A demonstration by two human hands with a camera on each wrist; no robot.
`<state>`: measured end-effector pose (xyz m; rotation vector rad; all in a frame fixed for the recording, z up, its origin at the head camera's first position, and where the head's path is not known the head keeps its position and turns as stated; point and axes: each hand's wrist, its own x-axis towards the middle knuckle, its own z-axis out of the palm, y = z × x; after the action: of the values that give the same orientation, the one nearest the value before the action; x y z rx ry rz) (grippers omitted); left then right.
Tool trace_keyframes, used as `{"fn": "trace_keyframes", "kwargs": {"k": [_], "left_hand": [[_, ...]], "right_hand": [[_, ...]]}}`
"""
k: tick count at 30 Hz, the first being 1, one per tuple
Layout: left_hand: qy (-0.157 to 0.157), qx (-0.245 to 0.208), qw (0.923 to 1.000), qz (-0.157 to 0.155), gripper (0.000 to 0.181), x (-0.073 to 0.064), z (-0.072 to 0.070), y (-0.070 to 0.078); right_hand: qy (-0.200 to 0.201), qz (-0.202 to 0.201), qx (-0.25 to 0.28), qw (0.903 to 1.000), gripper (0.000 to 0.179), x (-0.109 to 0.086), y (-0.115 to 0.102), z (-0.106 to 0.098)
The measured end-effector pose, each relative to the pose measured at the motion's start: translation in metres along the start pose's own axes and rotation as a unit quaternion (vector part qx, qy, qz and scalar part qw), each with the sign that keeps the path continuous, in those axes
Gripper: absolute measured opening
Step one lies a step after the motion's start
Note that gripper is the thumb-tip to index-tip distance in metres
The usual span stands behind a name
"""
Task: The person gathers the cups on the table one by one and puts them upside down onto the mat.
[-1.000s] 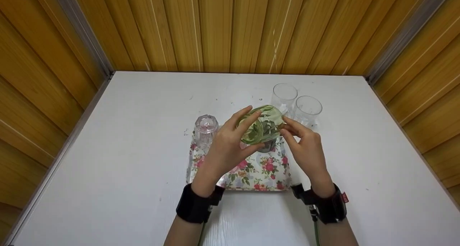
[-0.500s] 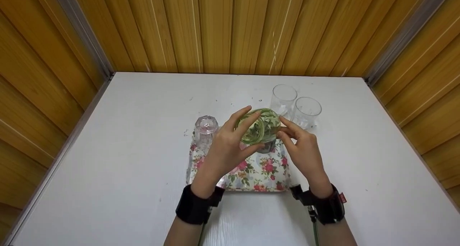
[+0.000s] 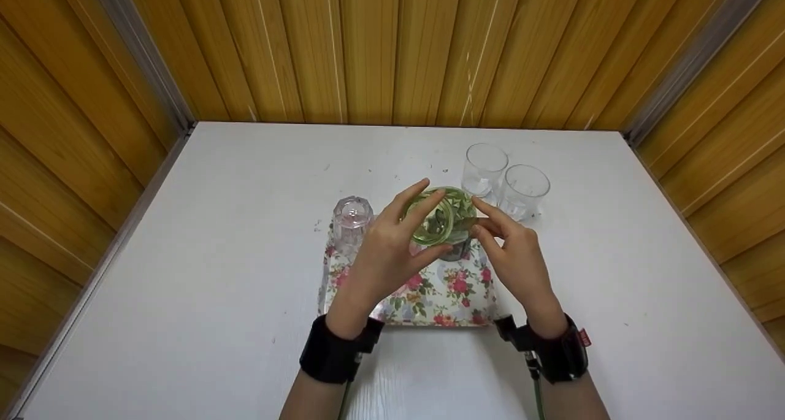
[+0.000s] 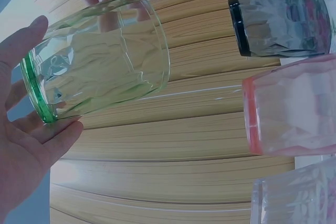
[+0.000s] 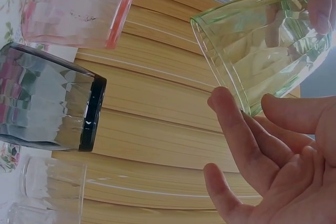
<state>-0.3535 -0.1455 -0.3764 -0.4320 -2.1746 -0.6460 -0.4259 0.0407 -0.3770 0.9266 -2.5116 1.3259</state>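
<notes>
A green-tinted drinking glass [image 3: 439, 226] is held in the air above the floral tray [image 3: 423, 309], lying tilted on its side. My left hand [image 3: 387, 243] grips it round its thick base, thumb below and fingers above. At the other end my right hand [image 3: 520, 255] pinches the rim between thumb and fingers, as the right wrist view shows. Below stand upturned glasses on the tray: a grey one [image 5: 52, 98], a pink one [image 4: 294, 108] and a clear faceted one [image 3: 352, 224]. The left hand hides the pink glass in the head view.
Two clear glasses [image 3: 484, 165] stand mouth up on the white table [image 3: 196, 254], behind the tray on the right. Wood-patterned panels [image 3: 392, 52] wall the table at the back and both sides.
The green glass has turned slightly, its rim end shifting left. My right hand has moved a little left with it; the left hand has stayed nearly still.
</notes>
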Motion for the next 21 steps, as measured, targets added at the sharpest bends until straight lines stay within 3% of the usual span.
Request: {"fn": "trace_keyframes", "kwargs": {"k": [21], "left_hand": [[-0.004,-0.001,1.0,-0.005,0.066,-0.0006,-0.0007,-0.0001]], "right_hand": [[-0.033,-0.008,-0.02,0.9992,0.04,0.0009,0.0005,0.0035]]}}
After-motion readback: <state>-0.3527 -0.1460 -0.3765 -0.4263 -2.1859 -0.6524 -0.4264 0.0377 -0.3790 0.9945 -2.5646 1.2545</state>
